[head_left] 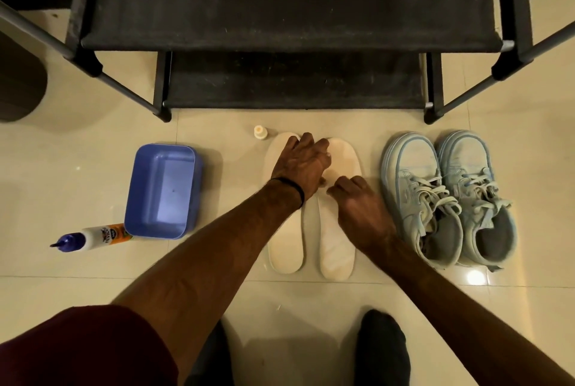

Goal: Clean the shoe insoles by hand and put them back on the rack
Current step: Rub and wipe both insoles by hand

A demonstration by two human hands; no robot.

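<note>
Two pale foam insoles flat on cream floor tile, side by side, toes just short of the black fabric shoe rack. Left hand spread, fingers relaxed, over both toe ends. Right hand loosely curled on the right insole's middle; grip unclear. Light blue laced sneakers just right; blue plastic tub well left, bare tile between.
</note>
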